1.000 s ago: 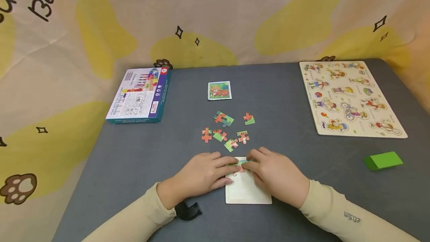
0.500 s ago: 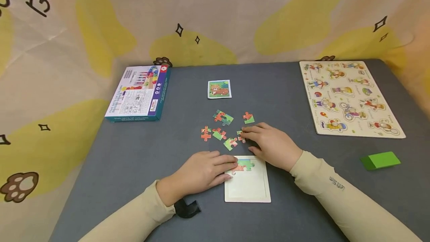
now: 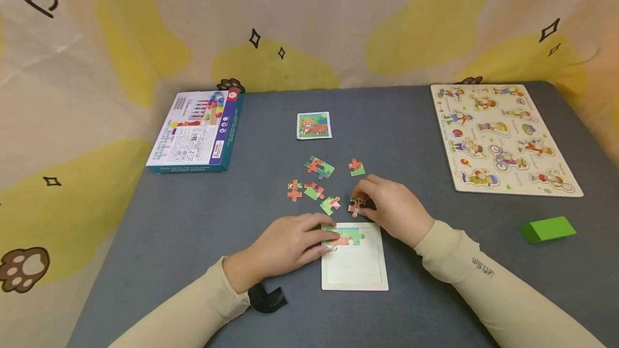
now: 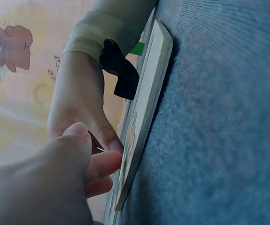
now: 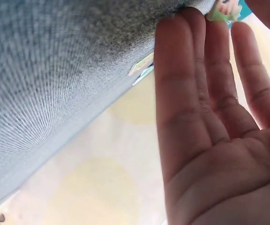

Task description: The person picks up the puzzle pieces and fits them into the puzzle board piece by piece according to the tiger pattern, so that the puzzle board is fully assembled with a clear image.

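Note:
In the head view my left hand (image 3: 290, 243) rests on the upper left of a white puzzle tray (image 3: 358, 270), its fingers fairly straight. They touch joined green-and-orange jigsaw pieces (image 3: 350, 237) along the tray's top. My right hand (image 3: 396, 211), just beyond the tray's upper right corner, pinches a jigsaw piece (image 3: 355, 207) between fingers and thumb. That jigsaw piece (image 5: 225, 10) shows at the fingertips in the right wrist view, partly hidden. The left wrist view has the tray (image 4: 151, 79) edge-on beside my left hand (image 4: 41, 183).
Several loose jigsaw pieces (image 3: 314, 190) lie beyond the tray. Behind them is a tiger picture card (image 3: 314, 125). A printed box (image 3: 193, 133) stands far left. A wooden picture board (image 3: 503, 141) and a green block (image 3: 548, 230) are at the right.
My right hand has left the tray, reached up to the loose pieces and taken one, which has shifted slightly right and nearer. The left hand has stayed on the tray's left side.

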The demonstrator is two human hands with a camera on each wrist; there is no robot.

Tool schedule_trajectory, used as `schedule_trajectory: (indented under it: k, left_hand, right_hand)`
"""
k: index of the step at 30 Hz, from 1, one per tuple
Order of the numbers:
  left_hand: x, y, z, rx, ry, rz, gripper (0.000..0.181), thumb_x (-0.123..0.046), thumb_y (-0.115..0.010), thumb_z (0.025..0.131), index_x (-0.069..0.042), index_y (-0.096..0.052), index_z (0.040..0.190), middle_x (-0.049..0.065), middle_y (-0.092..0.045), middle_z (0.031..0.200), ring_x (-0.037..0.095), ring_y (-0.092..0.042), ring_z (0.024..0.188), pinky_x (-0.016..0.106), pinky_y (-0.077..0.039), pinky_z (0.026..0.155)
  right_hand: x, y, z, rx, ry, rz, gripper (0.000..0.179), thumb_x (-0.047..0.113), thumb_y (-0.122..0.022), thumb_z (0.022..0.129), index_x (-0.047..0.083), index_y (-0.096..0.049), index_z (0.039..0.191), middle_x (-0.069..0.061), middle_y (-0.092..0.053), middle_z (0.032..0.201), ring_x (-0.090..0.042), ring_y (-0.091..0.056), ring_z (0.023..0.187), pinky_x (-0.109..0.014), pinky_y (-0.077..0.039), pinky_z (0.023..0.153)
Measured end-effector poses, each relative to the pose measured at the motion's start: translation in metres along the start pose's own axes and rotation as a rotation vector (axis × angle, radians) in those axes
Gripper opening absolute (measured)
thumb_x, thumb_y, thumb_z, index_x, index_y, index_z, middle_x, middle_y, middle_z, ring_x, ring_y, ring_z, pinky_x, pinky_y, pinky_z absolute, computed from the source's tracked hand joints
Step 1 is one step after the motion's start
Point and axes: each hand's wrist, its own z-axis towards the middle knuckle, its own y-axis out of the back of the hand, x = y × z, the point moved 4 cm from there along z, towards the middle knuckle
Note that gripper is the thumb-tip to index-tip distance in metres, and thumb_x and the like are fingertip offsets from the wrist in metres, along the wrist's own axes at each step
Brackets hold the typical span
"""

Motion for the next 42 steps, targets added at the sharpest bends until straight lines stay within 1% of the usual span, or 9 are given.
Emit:
schedule_trajectory:
  k: [6, 10, 17, 22, 26, 30, 35, 39, 42]
  left_hand:
    - [0.002, 0.005, 0.000, -0.080, 0.046, -0.056, 0.023, -0.028, -0.059, 0.109, -0.018, -0.076, 0.121, -0.003, -0.063, 0.123, 0.010, -0.065, 0.105, 0.028, -0.054, 0.090]
    - [0.003, 0.009, -0.001, -0.162, 0.011, -0.040, 0.025, -0.028, -0.055, 0.111, -0.018, -0.078, 0.111, -0.004, -0.065, 0.114, 0.009, -0.065, 0.100, 0.026, -0.054, 0.088]
    - [0.005, 0.010, -0.002, -0.205, -0.009, -0.037, 0.025, -0.026, -0.057, 0.110, -0.017, -0.079, 0.103, -0.006, -0.068, 0.108, 0.008, -0.066, 0.097, 0.025, -0.055, 0.087]
    - [0.009, 0.011, -0.003, -0.276, 0.097, -0.024, 0.015, -0.017, -0.066, 0.103, -0.015, -0.077, 0.092, -0.007, -0.069, 0.095, 0.007, -0.064, 0.086, 0.026, -0.055, 0.077]
    - [0.014, 0.014, -0.005, -0.374, 0.201, -0.072, 0.019, -0.009, -0.067, 0.099, -0.016, -0.075, 0.083, -0.008, -0.068, 0.085, 0.005, -0.062, 0.077, 0.025, -0.052, 0.069]
    - [0.016, 0.016, -0.006, -0.438, 0.225, -0.111, 0.024, -0.007, -0.066, 0.098, -0.016, -0.074, 0.078, -0.009, -0.067, 0.081, 0.004, -0.060, 0.073, 0.024, -0.050, 0.065]
    - [0.016, 0.015, -0.006, -0.437, 0.156, -0.161, 0.024, -0.003, -0.065, 0.096, -0.016, -0.075, 0.079, -0.009, -0.070, 0.083, 0.004, -0.063, 0.077, 0.023, -0.051, 0.069]
    - [0.014, 0.013, -0.006, -0.387, 0.052, -0.203, 0.023, 0.001, -0.065, 0.092, -0.014, -0.080, 0.084, -0.007, -0.076, 0.094, 0.005, -0.070, 0.087, 0.024, -0.055, 0.076]
    - [0.013, 0.011, -0.005, -0.328, 0.016, -0.206, 0.022, 0.001, -0.067, 0.091, -0.014, -0.084, 0.090, -0.007, -0.078, 0.102, 0.005, -0.072, 0.092, 0.023, -0.055, 0.079]
  right_hand:
    - [-0.006, 0.003, 0.001, 0.034, 0.004, 0.202, 0.033, -0.009, -0.087, 0.079, 0.011, -0.073, 0.101, 0.003, -0.064, 0.093, -0.010, -0.062, 0.078, -0.030, -0.053, 0.069]
    - [-0.007, 0.005, 0.002, 0.068, -0.007, 0.283, 0.028, -0.009, -0.082, 0.084, 0.013, -0.076, 0.101, 0.008, -0.069, 0.090, -0.009, -0.061, 0.078, -0.029, -0.052, 0.069]
    - [-0.002, 0.008, 0.003, 0.070, 0.011, 0.358, 0.021, -0.004, -0.078, 0.091, 0.010, -0.078, 0.107, 0.006, -0.066, 0.096, -0.009, -0.065, 0.082, -0.027, -0.055, 0.072]
    - [0.012, 0.007, 0.000, 0.068, 0.017, 0.395, 0.024, -0.001, -0.082, 0.089, 0.009, -0.077, 0.110, 0.009, -0.067, 0.094, -0.007, -0.062, 0.079, -0.026, -0.054, 0.071]
    - [0.027, 0.002, -0.004, 0.068, 0.047, 0.436, 0.024, -0.006, -0.084, 0.085, 0.012, -0.076, 0.098, 0.009, -0.069, 0.090, -0.004, -0.064, 0.077, -0.025, -0.056, 0.071]
    - [0.041, -0.008, -0.012, 0.112, 0.122, 0.458, 0.030, -0.014, -0.083, 0.079, 0.013, -0.075, 0.089, 0.009, -0.066, 0.088, -0.003, -0.063, 0.077, -0.023, -0.056, 0.071]
    - [0.053, -0.018, -0.022, 0.119, 0.142, 0.344, 0.030, -0.010, -0.087, 0.076, 0.016, -0.073, 0.084, 0.011, -0.062, 0.083, 0.000, -0.059, 0.074, -0.019, -0.052, 0.067]
    - [0.061, -0.019, -0.028, 0.012, 0.202, 0.102, 0.026, 0.004, -0.093, 0.075, 0.020, -0.073, 0.081, 0.012, -0.059, 0.079, -0.003, -0.055, 0.069, -0.022, -0.047, 0.065]
    - [0.067, -0.020, -0.032, -0.070, 0.263, -0.066, 0.023, 0.011, -0.094, 0.075, 0.020, -0.074, 0.080, 0.011, -0.058, 0.076, -0.007, -0.051, 0.066, -0.025, -0.041, 0.063]
